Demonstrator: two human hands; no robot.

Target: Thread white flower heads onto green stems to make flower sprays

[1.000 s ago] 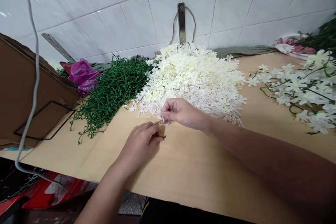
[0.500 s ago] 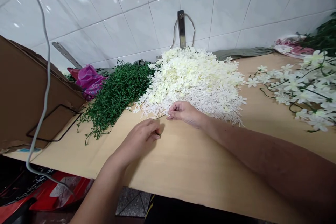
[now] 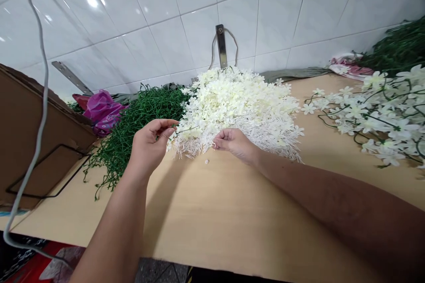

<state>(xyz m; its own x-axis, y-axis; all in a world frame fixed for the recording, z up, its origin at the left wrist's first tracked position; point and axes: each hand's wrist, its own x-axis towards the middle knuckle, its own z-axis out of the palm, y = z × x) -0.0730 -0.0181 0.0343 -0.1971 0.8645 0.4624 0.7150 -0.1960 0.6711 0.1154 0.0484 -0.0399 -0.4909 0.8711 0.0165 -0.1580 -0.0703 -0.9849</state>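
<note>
One green stem (image 3: 190,129), pinched in the left hand (image 3: 149,143) mid-frame, may snag the white flower pile (image 3: 239,97) if dragged; the right hand (image 3: 234,143) is closed, contents indistinct.

Creamy-white flowers (image 3: 232,97), green stems (image 3: 149,108), purple bag (image 3: 102,108)

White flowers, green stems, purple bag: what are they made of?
White flowers: likely thin fabric, matte; soft, shine-free petals.
Green stems: probably molded plastic, low sheen; uniform color, thin wiry branches.
Purple bag: seems plastic film, semi-glossy; crumpled, creased folds.
</note>
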